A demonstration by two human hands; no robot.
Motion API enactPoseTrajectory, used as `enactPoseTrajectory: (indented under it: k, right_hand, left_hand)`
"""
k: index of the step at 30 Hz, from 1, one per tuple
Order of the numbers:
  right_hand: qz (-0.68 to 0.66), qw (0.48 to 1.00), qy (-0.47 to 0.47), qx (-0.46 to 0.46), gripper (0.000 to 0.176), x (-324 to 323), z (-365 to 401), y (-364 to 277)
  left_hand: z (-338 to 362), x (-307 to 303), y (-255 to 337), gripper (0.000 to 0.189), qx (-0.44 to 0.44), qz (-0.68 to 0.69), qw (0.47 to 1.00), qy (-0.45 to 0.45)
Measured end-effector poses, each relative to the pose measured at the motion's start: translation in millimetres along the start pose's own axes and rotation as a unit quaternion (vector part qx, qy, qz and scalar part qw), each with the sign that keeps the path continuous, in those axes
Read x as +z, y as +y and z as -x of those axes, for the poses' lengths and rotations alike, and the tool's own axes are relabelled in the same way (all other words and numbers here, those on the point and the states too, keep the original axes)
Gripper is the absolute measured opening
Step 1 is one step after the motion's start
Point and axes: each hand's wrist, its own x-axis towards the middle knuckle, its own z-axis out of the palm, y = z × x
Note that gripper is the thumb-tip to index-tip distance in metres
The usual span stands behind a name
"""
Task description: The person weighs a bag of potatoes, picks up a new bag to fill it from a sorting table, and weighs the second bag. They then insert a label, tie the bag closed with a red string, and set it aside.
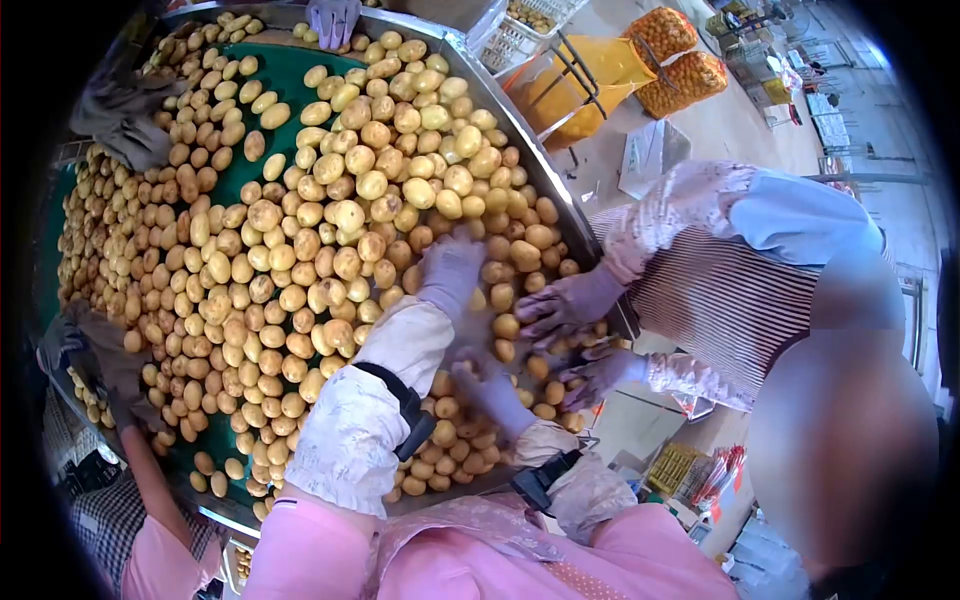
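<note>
The left hand [452, 268], its grip too blurred to call, is among the potatoes [372, 184], most lying leftward on the counter [285, 85]; the right hand [490, 392], equally smeared, sits nearer the body, a co-worker's hand [570, 300] rightward.

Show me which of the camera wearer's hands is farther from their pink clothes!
The left hand: it reaches higher up the picture, while the right hand is nearer the pink clothes.
</note>
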Motion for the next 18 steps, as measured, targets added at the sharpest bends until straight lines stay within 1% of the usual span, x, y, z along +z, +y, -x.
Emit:
enactPoseTrajectory:
  k: [1, 2, 3, 4, 5, 6, 7, 8, 9, 10, 11, 12, 13, 14, 15, 16, 18]
  right_hand:
    - [-0.047, 0.999, 0.020, -0.012, 0.019, -2, -3, 21]
    - [-0.094, 0.995, 0.038, -0.024, 0.016, -4, -3, 34]
    - [-0.148, 0.989, 0.027, -0.016, 0.017, -9, 3, 25]
    - [-0.147, 0.989, 0.022, -0.016, 0.017, -15, 11, 16]
    - [-0.197, 0.979, 0.023, 0.034, 0.019, -22, 19, -6]
    - [-0.247, 0.965, 0.024, 0.084, 0.020, -28, 24, -18]
    - [-0.286, 0.954, -0.001, 0.089, 0.026, -33, 20, -8]
    - [-0.286, 0.954, -0.006, 0.086, 0.026, -33, 19, -10]
    - [-0.388, 0.918, -0.004, 0.086, 0.026, -33, 18, -12]
    - [-0.485, 0.870, -0.002, 0.086, 0.027, -33, 19, -14]
    - [-0.537, 0.840, -0.051, 0.055, 0.029, -35, 16, -5]
    - [-0.534, 0.842, -0.055, 0.052, 0.029, -31, 16, -9]
    - [-0.610, 0.789, -0.051, 0.045, 0.032, -20, 15, -15]
    - [-0.682, 0.728, -0.046, 0.040, 0.035, -10, 15, -18]
    - [-0.723, 0.677, -0.133, 0.048, 0.041, -3, 14, -16]
    - [-0.763, 0.609, -0.201, 0.076, 0.046, 7, 14, -13]
    - [-0.781, 0.574, -0.236, 0.069, 0.052, 37, 21, -17]
  left_hand:
    - [6, 2, 0, 0.017, 0.000, -0.003, 1.000, 0.026]
    - [13, 8, 2, 0.017, -0.003, -0.003, 1.000, 0.025]
    - [20, 22, 5, 0.017, -0.023, -0.020, 0.998, 0.050]
    - [28, 34, 8, 0.017, -0.044, -0.037, 0.995, 0.076]
    - [36, 49, 2, 0.017, -0.017, -0.008, 0.998, 0.053]
    - [49, 48, 0, 0.017, -0.022, -0.011, 0.998, 0.054]
    - [64, 46, 0, 0.016, -0.055, 0.037, 0.998, -0.009]
    - [78, 46, 0, 0.014, -0.089, 0.086, 0.990, -0.070]
    - [89, 46, -3, 0.012, -0.083, 0.115, 0.989, -0.029]
    - [100, 46, -5, 0.012, -0.086, 0.113, 0.990, -0.026]
    - [111, 30, -7, 0.013, -0.069, 0.189, 0.979, 0.020]
    - [122, 10, -7, 0.015, -0.051, 0.264, 0.961, 0.068]
    - [136, -15, -4, 0.015, -0.052, 0.262, 0.961, 0.073]
    - [153, -42, 1, 0.017, -0.037, 0.309, 0.949, 0.044]
    - [170, -54, 6, 0.021, -0.023, 0.356, 0.934, 0.013]
    - [182, -49, 10, 0.021, -0.027, 0.353, 0.935, 0.015]
    - [202, -41, 14, 0.029, -0.009, 0.307, 0.949, 0.066]
